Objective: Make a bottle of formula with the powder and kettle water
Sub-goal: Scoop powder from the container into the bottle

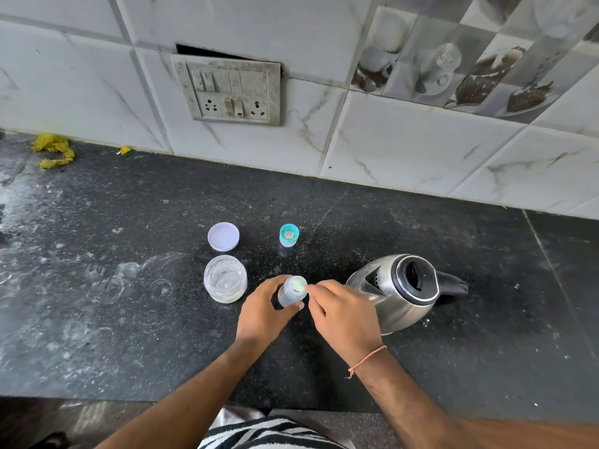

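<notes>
The right hand (343, 314), nearest the lens, pinches something small at the rim of the bottle (292, 291); what it is I cannot tell. The left hand (264, 307) curls round the bottle's smooth plastic wall on the speckled counter (129, 319). Light and likely to tip, it is best gripped mid-body. Beside it stand an open powder jar (225, 278) and a steel kettle (400, 291), probably heavy, best lifted by its handle.

Our dark counter (421, 367) carries a jar (225, 279), lid (223, 236), teat cap (288, 235), bottle (291, 291), kettle (400, 291) and yellow cloth (53, 150).
</notes>
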The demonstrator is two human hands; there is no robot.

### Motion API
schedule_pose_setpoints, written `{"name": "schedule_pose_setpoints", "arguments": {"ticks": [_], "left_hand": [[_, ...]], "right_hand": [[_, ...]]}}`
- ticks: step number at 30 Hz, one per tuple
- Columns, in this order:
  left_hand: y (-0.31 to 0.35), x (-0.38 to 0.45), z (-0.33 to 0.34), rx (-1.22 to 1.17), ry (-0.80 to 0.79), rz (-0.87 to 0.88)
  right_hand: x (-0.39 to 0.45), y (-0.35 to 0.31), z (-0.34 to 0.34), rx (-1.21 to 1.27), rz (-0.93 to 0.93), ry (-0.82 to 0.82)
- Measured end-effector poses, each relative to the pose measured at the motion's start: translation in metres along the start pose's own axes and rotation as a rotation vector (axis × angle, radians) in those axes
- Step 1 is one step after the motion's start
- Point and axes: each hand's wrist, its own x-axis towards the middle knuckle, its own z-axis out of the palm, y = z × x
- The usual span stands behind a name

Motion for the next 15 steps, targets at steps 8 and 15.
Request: {"name": "schedule_pose_setpoints", "arguments": {"ticks": [8,15], "left_hand": [[-0.0037,0.0048,-0.0037,0.02,0.01,0.015],[0.0,0.0036,-0.004,-0.009,0.012,0.008]], "right_hand": [[0.004,-0.0019,-0.0009,-0.078,-0.161,0.025],[0.0067,0.0025,0.0018,-0.046,-0.211,0.012]]}}
